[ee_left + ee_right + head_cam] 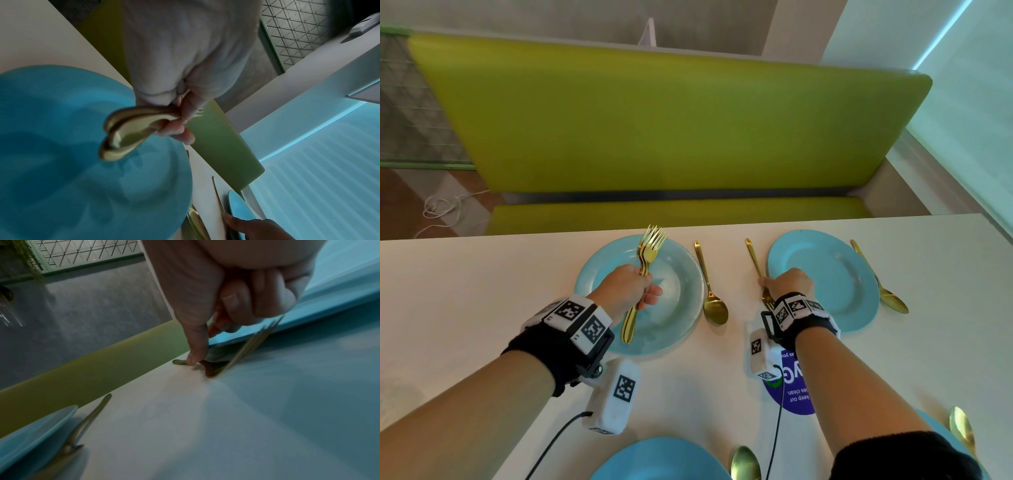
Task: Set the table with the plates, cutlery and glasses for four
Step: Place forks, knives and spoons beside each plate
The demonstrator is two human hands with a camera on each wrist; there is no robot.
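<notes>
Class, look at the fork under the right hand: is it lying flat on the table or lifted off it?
Partly lifted: the fork tilts, tines raised, handle end on the table.

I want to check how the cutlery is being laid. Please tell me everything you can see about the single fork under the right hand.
The fork looks like gold-coloured, shiny metal, slim and one piece. It lies on the white table just left of the far right plate, handle pointing away toward the green bench. Its tines point toward the person, mostly hidden under the right hand. In the right wrist view a finger presses on the handle. Whether the fork touches the plate's rim I cannot tell.
</notes>
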